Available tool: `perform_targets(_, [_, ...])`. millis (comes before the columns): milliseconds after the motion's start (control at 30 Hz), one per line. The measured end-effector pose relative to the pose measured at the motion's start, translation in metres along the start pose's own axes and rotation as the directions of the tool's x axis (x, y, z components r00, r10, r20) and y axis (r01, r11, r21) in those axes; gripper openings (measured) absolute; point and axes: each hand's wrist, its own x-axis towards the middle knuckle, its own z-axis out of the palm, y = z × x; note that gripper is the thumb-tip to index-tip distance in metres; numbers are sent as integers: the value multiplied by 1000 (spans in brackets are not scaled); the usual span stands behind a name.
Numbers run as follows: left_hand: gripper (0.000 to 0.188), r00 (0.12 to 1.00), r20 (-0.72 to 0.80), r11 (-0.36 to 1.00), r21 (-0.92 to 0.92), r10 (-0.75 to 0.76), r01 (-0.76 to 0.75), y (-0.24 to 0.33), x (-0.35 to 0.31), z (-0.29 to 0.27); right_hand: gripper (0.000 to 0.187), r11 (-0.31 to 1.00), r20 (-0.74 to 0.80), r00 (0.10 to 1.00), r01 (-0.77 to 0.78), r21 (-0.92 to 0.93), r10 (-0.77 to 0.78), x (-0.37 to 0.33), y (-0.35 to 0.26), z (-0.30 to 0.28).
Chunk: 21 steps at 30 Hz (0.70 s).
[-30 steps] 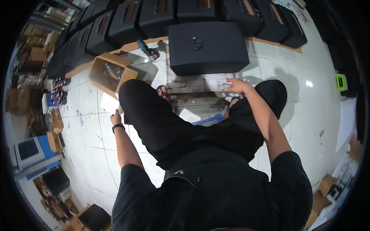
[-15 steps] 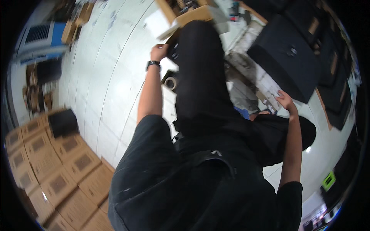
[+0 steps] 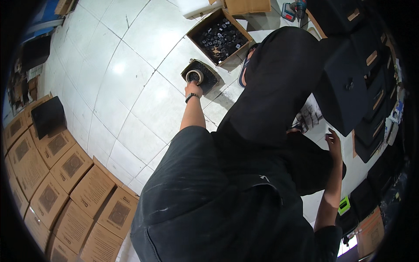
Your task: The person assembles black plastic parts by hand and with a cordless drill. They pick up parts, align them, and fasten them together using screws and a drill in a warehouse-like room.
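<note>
My left hand (image 3: 193, 89) reaches to the near rim of a tan ring like a tape-roll core (image 3: 200, 73), which has small dark pieces inside. Its fingers are closed there, and their tips are hidden. The ring rests in a small open box (image 3: 212, 83) of small black pieces on the floor. At the right, my right hand (image 3: 334, 143) hangs beside my bent leg, fingers apart and slightly curled, with nothing seen in them. Nearest to it stands a black box-shaped cabinet (image 3: 342, 87), apart from the fingers.
Beyond the small box lies a larger carton (image 3: 238, 53) of dark small parts. A cordless drill (image 3: 299, 9) lies at the far right. More black cabinets (image 3: 374, 78) line the right side. Stacked brown cartons (image 3: 61, 174) fill the lower left, with a black box (image 3: 48, 117) on top.
My left hand has come from a dark item beside my knee to the ring. My raised knee has swung right, uncovering both boxes of parts. The right hand is lower, and the view has shifted.
</note>
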Motion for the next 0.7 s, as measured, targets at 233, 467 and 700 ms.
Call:
perform_targets(233, [45,985,17,976,140,-171,167,33,36,2,33,908,-286,916,-350,-230,280,-86,67,-85])
perform_targets(467, [25,978,-208,981,187,-18,58,59,8,-13,30,955,-508,843,-273,-119,178,-130,86,-66])
perform_targets(700, [30,825,-315,877,275,469,-394,60,-24,-57,25,897,-664,740,-358,-258,104,-91,34,-46])
